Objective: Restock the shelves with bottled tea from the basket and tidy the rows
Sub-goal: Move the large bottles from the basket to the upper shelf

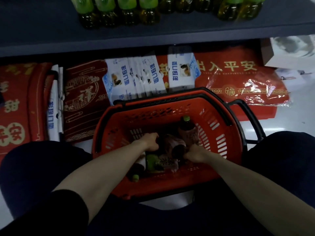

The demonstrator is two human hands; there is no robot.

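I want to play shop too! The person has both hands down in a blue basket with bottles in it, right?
Not quite. The basket is red, not blue. The head view shows it: the left hand and the right hand both reach down into the red basket, among the bottles.

Red doormats [85,103] with gold lettering, laid on the floor [289,123]. White-and-blue packets [136,77] among them; one mat [247,87] plastic-wrapped.

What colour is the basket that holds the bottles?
The basket is red, its handles black; head view.
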